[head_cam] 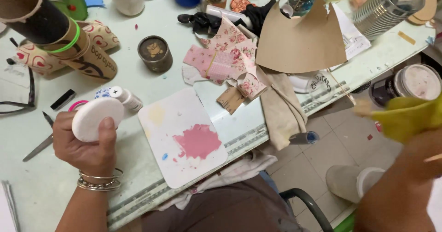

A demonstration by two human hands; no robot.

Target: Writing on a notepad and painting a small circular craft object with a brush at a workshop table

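Gripping a white disc (95, 117) beside the palette (182, 137), left-hand fingers (107, 135) clamp; right hand (416, 151), blurred off-table, seemingly clutches yellow cloth (407, 117).

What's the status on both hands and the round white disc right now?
Left hand gripping round white foam disc above the table. Right hand, blurred, off the table edge, holding yellow cloth. White palette board with pink paint beside the disc, apart.

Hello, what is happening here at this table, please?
A person sits at a craft table. The left hand holds a white round disc. The right hand, blurred and off the table's edge, holds a yellow cloth. Between them lies a white board smeared with pink paint.
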